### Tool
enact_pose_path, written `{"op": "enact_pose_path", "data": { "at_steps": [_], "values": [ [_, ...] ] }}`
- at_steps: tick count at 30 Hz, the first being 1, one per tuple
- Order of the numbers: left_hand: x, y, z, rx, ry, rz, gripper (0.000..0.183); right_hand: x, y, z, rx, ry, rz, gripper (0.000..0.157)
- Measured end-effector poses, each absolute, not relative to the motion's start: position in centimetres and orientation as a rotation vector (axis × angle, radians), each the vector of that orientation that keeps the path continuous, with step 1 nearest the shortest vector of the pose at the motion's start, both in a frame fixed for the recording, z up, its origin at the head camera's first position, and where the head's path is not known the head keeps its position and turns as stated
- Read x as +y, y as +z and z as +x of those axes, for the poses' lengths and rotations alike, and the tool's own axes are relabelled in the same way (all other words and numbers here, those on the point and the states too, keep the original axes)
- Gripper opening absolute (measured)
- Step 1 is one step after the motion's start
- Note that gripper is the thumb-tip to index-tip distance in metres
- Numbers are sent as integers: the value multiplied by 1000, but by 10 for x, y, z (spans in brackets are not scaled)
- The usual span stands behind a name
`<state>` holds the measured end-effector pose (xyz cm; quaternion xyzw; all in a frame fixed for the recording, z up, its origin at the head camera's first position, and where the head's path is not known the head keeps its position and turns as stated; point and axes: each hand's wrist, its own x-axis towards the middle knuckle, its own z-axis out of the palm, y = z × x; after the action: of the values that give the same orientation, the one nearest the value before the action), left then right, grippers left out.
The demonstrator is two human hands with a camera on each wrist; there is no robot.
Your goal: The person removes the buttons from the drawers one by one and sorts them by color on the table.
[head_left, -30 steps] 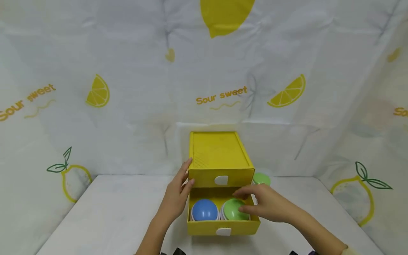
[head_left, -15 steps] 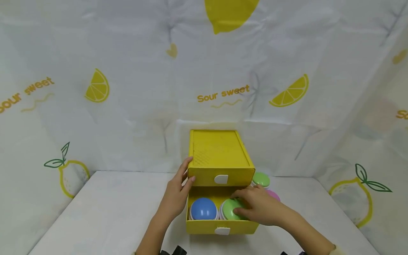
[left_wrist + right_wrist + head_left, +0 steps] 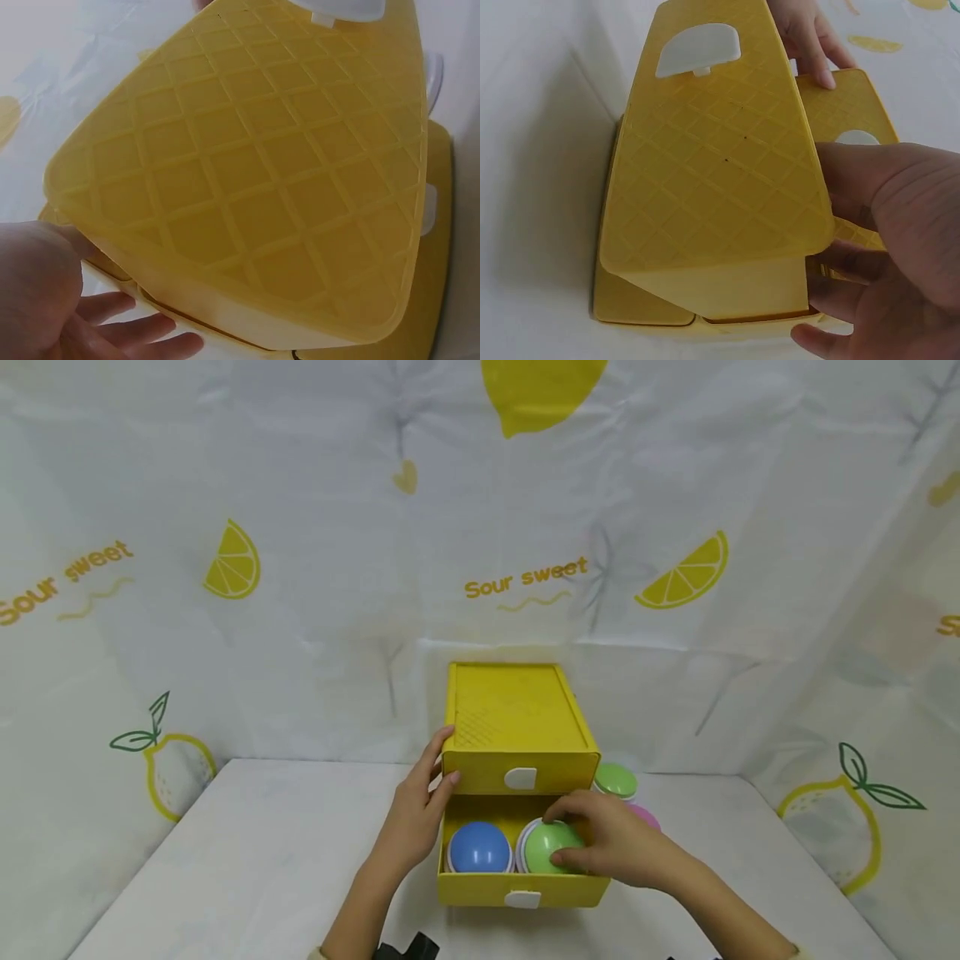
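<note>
In the head view a yellow two-drawer box (image 3: 521,706) has its lower drawer (image 3: 480,891) pulled out. Inside it a blue ball (image 3: 480,847) and a green ball (image 3: 543,852), each with a white rim, sit side by side. My right hand (image 3: 626,839) reaches in from the right, its fingers and thumb holding the green ball at its far and near sides. That grip is hidden behind the drawer front in the right wrist view. At the box's left side my left hand (image 3: 408,814) rests with fairly straight fingers, thumb against the upper drawer's front.
Behind my right hand, beside the box, stand another green ball (image 3: 617,779) and a partly covered pink one (image 3: 643,816). White knobs mark both drawer fronts. A lemon-print cloth (image 3: 337,568) forms the back wall. A black object (image 3: 408,947) shows at the bottom edge.
My right hand has moved left and closed its fingers and thumb on the green ball, uncovering the pink one behind it. The left hand stays at the box's side.
</note>
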<state>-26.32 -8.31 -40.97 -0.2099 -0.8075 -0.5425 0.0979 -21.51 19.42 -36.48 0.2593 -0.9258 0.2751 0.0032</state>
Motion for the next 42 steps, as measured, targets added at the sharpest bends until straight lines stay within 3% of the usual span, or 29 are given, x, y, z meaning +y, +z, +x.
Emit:
{"op": "enact_pose_path", "data": {
  "at_steps": [10, 19, 24, 32, 42],
  "values": [
    [-81, -411, -266, -2392, -1599, -616, 57, 199, -367, -210, -2875, 1090, 685, 34],
    [-82, -410, -264, -2411, -1575, -610, 57, 205, -371, -207, -2805, 1186, 762, 52],
    [-82, -411, -263, -2419, -1575, -587, 58, 206, -375, -206, -2800, 1138, 766, 51],
    [-81, -412, -265, -2432, -1569, -595, 59, 210, -380, -201, -2688, 1329, 511, 51],
    [-83, -414, -264, -2424, -1564, -589, 58, 238, -377, -199, -2361, 1652, 554, 54]
  ]
}}
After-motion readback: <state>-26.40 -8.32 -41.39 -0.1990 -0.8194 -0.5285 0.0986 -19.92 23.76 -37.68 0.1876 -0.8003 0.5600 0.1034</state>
